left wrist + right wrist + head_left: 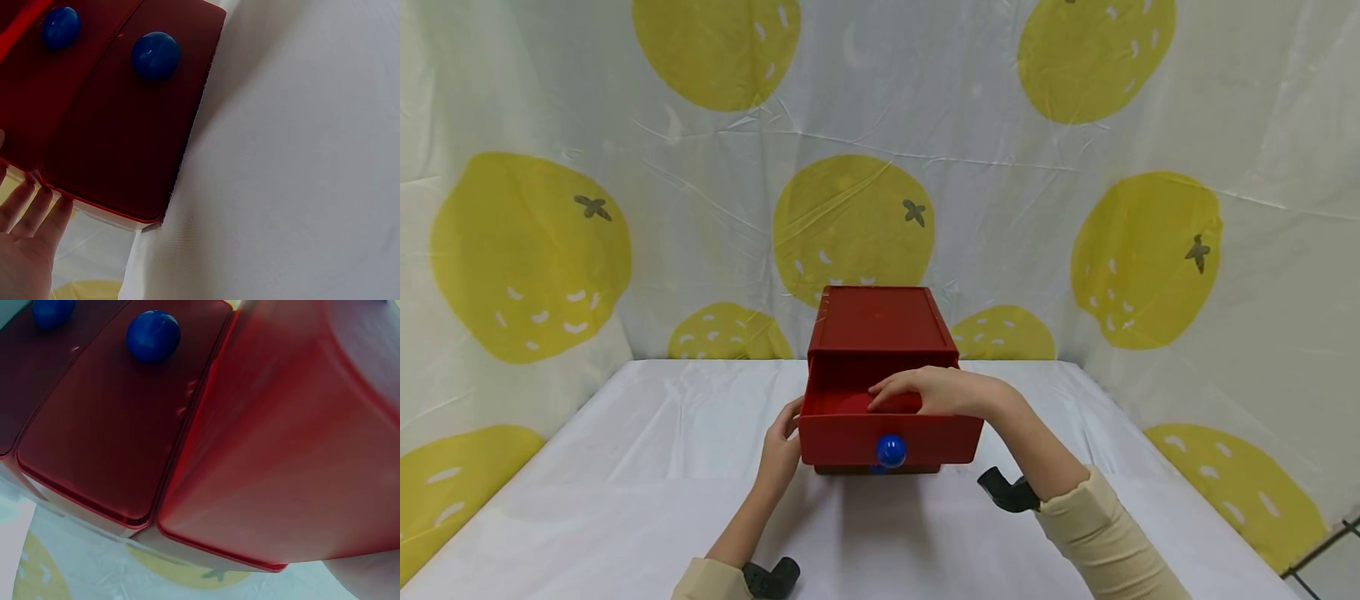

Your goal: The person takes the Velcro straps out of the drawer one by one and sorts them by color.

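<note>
A red drawer cabinet (880,321) stands on the table, its top drawer (850,442) pulled out toward me. That drawer front carries a round blue knob (891,451). My right hand (943,390) reaches over the drawer's right side, fingers bent down inside, with a gap to the thumb. Next to its fingertips lies a flat, rounded red thing (853,404); its kind is unclear, and any contact is hard to make out. Against the cabinet's left side rests my left hand (782,446), its fingers (55,225) extended along the side in the left wrist view.
Lower drawer fronts (106,431) with blue knobs (153,336) appear pushed in below the pulled-out one. White cloth covers the table (685,433). Behind and beside it hangs a pale curtain (977,208) printed with yellow fruit.
</note>
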The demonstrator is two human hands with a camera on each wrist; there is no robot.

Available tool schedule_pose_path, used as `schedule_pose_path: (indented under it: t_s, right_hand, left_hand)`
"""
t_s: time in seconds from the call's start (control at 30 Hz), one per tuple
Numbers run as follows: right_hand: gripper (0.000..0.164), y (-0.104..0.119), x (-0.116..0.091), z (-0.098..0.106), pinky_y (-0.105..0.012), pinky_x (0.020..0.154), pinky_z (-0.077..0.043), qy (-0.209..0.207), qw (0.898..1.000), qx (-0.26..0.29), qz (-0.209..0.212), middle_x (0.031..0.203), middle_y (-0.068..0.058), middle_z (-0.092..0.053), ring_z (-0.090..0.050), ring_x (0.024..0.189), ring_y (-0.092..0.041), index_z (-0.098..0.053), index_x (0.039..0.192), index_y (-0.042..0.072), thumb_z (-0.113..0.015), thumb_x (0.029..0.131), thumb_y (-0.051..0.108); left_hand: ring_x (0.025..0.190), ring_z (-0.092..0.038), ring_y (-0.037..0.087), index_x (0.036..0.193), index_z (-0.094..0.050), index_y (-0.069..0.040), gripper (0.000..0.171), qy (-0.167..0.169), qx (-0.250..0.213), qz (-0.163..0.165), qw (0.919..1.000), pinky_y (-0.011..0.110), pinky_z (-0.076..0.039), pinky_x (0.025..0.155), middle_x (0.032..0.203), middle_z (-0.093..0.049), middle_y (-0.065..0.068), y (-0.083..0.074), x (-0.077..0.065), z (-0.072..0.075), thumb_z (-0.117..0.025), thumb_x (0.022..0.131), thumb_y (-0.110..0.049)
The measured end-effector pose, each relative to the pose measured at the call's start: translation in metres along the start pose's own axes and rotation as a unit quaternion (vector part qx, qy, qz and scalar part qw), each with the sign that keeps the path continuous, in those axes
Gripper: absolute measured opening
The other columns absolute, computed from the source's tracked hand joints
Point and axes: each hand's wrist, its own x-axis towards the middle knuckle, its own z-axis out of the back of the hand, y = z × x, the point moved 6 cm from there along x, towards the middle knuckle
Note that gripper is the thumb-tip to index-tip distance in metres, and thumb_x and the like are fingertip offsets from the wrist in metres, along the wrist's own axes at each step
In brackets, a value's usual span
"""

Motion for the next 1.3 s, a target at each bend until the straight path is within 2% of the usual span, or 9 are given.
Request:
schedule_pose_path:
  t_s: [0.17, 0.27, 0.5, 0.73, 1.03, 1.3]
  right_hand:
    - [0.039, 0.0029, 0.0022, -0.0004, -0.040, 0.098, -0.040, 0.002, 1.000, 0.000, 0.010, 0.137, 0.007, -0.045, -0.039, 0.128, -0.018, -0.058, 0.121, 0.027, -0.063, 0.083, 0.025]
    - [0.040, 0.0046, 0.0035, -0.0011, -0.039, 0.098, -0.040, 0.006, 1.000, 0.009, 0.015, 0.138, 0.009, -0.044, -0.038, 0.128, -0.017, -0.057, 0.121, 0.029, -0.064, 0.082, 0.024]
    - [0.036, 0.0043, 0.0062, -0.0027, -0.036, 0.094, -0.042, 0.015, 1.000, 0.019, -0.001, 0.135, 0.017, -0.044, -0.039, 0.125, -0.013, -0.057, 0.114, 0.037, -0.064, 0.083, 0.021]
    - [0.032, 0.0048, 0.0084, -0.0037, -0.034, 0.094, -0.042, 0.013, 1.000, 0.021, -0.005, 0.134, 0.018, -0.044, -0.040, 0.123, -0.011, -0.058, 0.108, 0.037, -0.062, 0.084, 0.017]
    - [0.031, 0.0032, 0.0094, -0.0047, -0.033, 0.092, -0.043, 0.009, 0.999, 0.034, -0.016, 0.133, 0.018, -0.045, -0.042, 0.121, -0.011, -0.058, 0.104, 0.038, -0.066, 0.080, 0.020]
    - [0.026, 0.0047, 0.0095, -0.0053, -0.034, 0.096, -0.041, 0.010, 0.999, 0.031, -0.001, 0.133, 0.016, -0.046, -0.041, 0.123, -0.011, -0.059, 0.103, 0.034, -0.063, 0.083, 0.018]
  left_hand:
    - [0.119, -0.049, 0.028, 0.130, -0.047, -0.012, 0.042, -0.003, 0.001, 0.007, 1.0000, 0.029, -0.049, 0.084, 0.131, -0.050, 0.011, 0.0005, 0.0001, 0.0001, -0.052, 0.088, -0.015]
    - [0.120, -0.048, 0.029, 0.131, -0.047, -0.011, 0.043, -0.005, 0.000, 0.015, 0.9999, 0.034, -0.050, 0.085, 0.132, -0.050, 0.012, 0.0008, 0.0000, -0.0002, -0.052, 0.088, -0.014]
    - [0.123, -0.045, 0.031, 0.133, -0.044, -0.012, 0.047, -0.003, 0.001, 0.032, 0.9995, 0.042, -0.049, 0.089, 0.135, -0.046, 0.012, 0.0017, -0.0014, -0.0018, -0.055, 0.087, -0.016]
    - [0.122, -0.046, 0.032, 0.133, -0.044, -0.010, 0.046, -0.006, 0.003, 0.020, 0.9998, 0.041, -0.050, 0.088, 0.133, -0.048, 0.014, 0.0002, -0.0010, -0.0014, -0.053, 0.087, -0.014]
    - [0.123, -0.045, 0.030, 0.133, -0.044, -0.013, 0.047, 0.000, -0.004, 0.028, 0.9996, 0.040, -0.050, 0.088, 0.135, -0.046, 0.011, -0.0002, -0.0008, -0.0008, -0.055, 0.087, -0.015]
    - [0.123, -0.045, 0.030, 0.133, -0.044, -0.013, 0.048, 0.000, -0.006, 0.032, 0.9995, 0.039, -0.051, 0.087, 0.136, -0.046, 0.011, 0.0029, 0.0007, -0.0003, -0.056, 0.087, -0.015]
